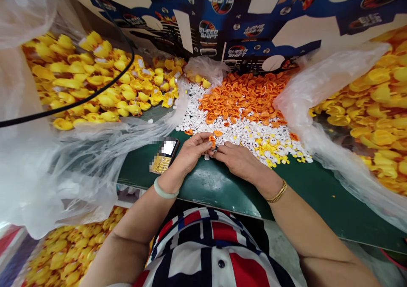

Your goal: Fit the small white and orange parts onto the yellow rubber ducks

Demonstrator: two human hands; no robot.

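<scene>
My left hand (190, 151) pinches a small orange plastic piece (212, 140) between thumb and fingers above the green table (219, 185). My right hand (237, 159) lies just beside it, fingers curled and pressed together on a small white piece I can barely see. Both hands meet at the near edge of a heap of small white pieces (244, 130). Behind that lies a heap of orange pieces (244, 96). A pale bangle is on my left wrist, a gold bracelet on my right.
A phone (164, 154) lies on the table left of my hands. Clear plastic bags of yellow duck bodies sit at the left (95, 87), right (375, 109) and lower left (70, 249). Printed blue cardboard (241, 20) stands behind. A black cable (79, 100) crosses the left bag.
</scene>
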